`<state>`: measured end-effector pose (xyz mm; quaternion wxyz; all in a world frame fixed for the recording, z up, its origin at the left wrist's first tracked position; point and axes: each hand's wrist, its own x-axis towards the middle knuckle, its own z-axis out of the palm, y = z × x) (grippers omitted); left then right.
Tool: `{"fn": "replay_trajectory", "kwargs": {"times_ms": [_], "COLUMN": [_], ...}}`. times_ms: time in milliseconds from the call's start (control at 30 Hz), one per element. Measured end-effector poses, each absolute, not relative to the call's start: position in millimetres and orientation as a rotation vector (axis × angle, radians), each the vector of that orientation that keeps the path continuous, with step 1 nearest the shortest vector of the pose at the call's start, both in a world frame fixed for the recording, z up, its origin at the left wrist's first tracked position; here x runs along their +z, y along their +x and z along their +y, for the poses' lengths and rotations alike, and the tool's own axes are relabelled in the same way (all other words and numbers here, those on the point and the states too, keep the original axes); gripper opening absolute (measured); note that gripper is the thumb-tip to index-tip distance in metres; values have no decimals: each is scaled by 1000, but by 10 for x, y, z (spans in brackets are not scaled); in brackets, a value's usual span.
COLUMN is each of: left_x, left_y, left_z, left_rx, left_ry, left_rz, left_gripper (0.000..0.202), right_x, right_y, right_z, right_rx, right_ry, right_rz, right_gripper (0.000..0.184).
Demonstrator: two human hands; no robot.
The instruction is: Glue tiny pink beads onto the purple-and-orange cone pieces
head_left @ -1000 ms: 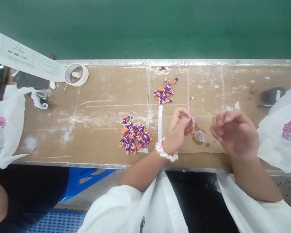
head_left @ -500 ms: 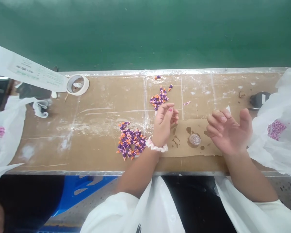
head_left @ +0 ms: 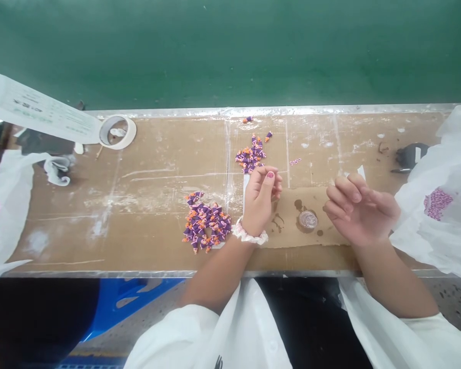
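Note:
My left hand (head_left: 258, 201) rests on the brown cardboard-covered bench (head_left: 146, 205), fingers curled together at the near edge of a small far pile of purple-and-orange pieces (head_left: 249, 154). Whatever those fingers hold is hidden. A larger pile of the same pieces (head_left: 205, 224) lies just left of my left wrist, which wears a white scrunchie. My right hand (head_left: 359, 209) hovers to the right with its fingers loosely bent and apart, holding nothing. A small round clear cap (head_left: 308, 219) sits on a stained patch of cardboard between the two hands.
A roll of white tape (head_left: 117, 131) and a printed paper sheet (head_left: 42, 110) lie at the far left. White plastic bags sit at the left edge (head_left: 3, 205) and right edge (head_left: 438, 205). A black object (head_left: 409, 154) lies far right. A green wall runs behind the bench.
My left hand has moved left and forward from beside the clear cap to the far pile. My right hand has opened its fingers and then relaxed, staying on the right.

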<state>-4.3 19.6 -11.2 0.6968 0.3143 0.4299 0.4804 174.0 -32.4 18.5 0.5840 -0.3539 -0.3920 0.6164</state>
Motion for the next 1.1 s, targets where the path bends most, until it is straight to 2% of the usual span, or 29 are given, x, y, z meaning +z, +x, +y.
{"fn": "replay_trajectory", "kwargs": {"times_ms": [300, 500, 1100], "left_x": [-57, 170, 269], "left_y": [-59, 0, 4], "left_z": [100, -160, -274], "left_rx": [1047, 944, 925], "left_ry": [940, 1411, 1466], "left_rz": [869, 577, 532], "left_gripper": [26, 13, 18], "right_x": [250, 240, 124], "right_y": [1722, 1652, 1616], "right_z": [-372, -403, -479], "right_rx": [1582, 1668, 1424], "right_ry": [-620, -465, -596], "right_rz": [-781, -794, -1087], "right_gripper": [33, 29, 23]}}
